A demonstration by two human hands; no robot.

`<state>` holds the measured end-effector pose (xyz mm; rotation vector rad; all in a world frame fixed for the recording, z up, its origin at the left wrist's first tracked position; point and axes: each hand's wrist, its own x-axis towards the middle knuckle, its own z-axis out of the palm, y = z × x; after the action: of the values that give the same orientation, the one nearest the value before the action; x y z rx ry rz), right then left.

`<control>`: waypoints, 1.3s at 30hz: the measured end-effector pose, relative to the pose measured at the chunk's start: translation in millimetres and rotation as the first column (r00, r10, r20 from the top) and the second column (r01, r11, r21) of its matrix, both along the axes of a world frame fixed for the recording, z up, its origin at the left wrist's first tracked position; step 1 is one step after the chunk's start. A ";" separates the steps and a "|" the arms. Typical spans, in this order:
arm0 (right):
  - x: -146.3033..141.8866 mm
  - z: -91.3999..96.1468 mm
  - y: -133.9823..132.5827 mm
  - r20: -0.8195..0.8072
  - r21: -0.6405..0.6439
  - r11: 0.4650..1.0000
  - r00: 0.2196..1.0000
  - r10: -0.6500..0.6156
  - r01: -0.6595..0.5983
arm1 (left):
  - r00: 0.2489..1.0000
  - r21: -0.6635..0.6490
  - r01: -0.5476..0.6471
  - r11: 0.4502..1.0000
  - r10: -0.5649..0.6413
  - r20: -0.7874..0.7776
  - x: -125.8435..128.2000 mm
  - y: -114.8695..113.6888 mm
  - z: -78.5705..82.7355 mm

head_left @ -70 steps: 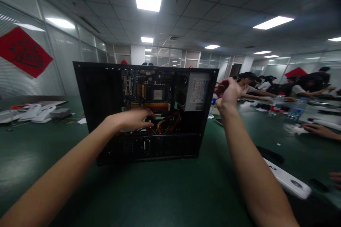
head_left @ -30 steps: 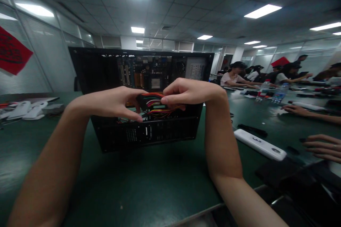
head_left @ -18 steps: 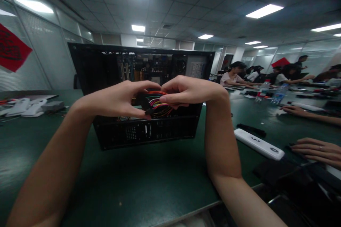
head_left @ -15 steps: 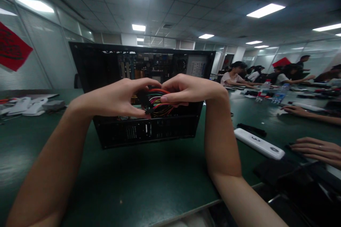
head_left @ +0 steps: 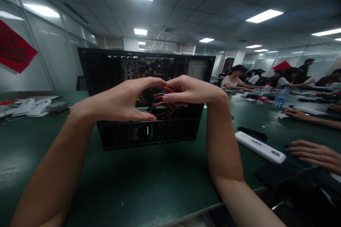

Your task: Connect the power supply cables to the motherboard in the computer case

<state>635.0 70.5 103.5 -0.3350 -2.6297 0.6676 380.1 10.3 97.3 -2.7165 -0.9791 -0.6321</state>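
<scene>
A black computer case (head_left: 149, 145) stands before me, its inside facing me with a circuit board and a power supply showing. In front of it is a bundle of coloured power cables (head_left: 161, 96) with black connectors at its left end. My right hand (head_left: 190, 90) grips the bundle from the right, thumb on the near side. My left hand (head_left: 125, 101) curves around the connector end, thumb below and fingers above, wide apart. Its fingertips come close to the right hand's. Whether the left fingers touch the cables behind is hidden.
On the green table (head_left: 128, 184), a white numbered bar (head_left: 259, 147) and a black strap (head_left: 252, 133) lie to the right, near another person's hand (head_left: 315, 154). Two bottles (head_left: 263, 94) stand farther back. White parts (head_left: 38, 107) lie at the left. Other people sit at the far right.
My left thumb has come off the black connector and the left hand has widened a little. The right hand still grips the cables. The view has shifted slightly.
</scene>
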 end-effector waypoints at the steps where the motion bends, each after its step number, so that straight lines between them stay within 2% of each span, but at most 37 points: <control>1: -0.1 -0.2 -0.1 -0.002 0.000 1.000 1.000 -0.004 0.004 | 1.000 0.012 -0.003 1.000 0.003 0.006 0.5 0.5 0.2; 7: -0.7 -1.3 -1.7 -0.005 -0.012 0.999 0.999 -0.044 0.044 | 1.000 0.095 0.001 0.995 -0.003 0.026 1.9 7.0 1.6; 14: -5.2 -3.0 -2.1 0.001 -0.054 0.997 0.998 -0.055 0.055 | 0.998 0.089 -0.036 0.995 0.031 0.056 1.6 9.6 2.6; 21: -25.3 -9.2 2.0 -0.029 -0.018 0.995 0.994 -0.102 0.101 | 0.997 0.123 -0.052 0.991 0.045 0.064 0.1 16.3 -2.0; 26: -39.1 -11.7 8.7 -0.088 -0.041 0.998 0.995 -0.040 0.037 | 0.993 0.138 -0.098 0.986 0.086 0.085 -1.2 17.7 -3.0; 29: -39.0 -10.3 8.3 -0.076 -0.063 0.996 0.995 -0.065 0.060 | 0.992 0.140 -0.116 0.983 0.106 0.072 -0.1 17.7 -1.8; 34: -33.8 -8.9 5.6 -0.060 -0.068 0.992 0.992 -0.109 0.105 | 0.989 0.225 -0.147 0.963 0.136 0.066 3.1 18.8 -2.1; 39: -33.7 -10.8 6.8 -0.107 -0.083 0.994 0.991 -0.082 0.073 | 0.984 0.340 -0.169 0.925 0.142 0.103 3.0 17.9 -2.8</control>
<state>601.3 77.3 92.7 -0.4094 -2.4776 0.7437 383.0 28.3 94.5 -2.2966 -0.9823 -0.7986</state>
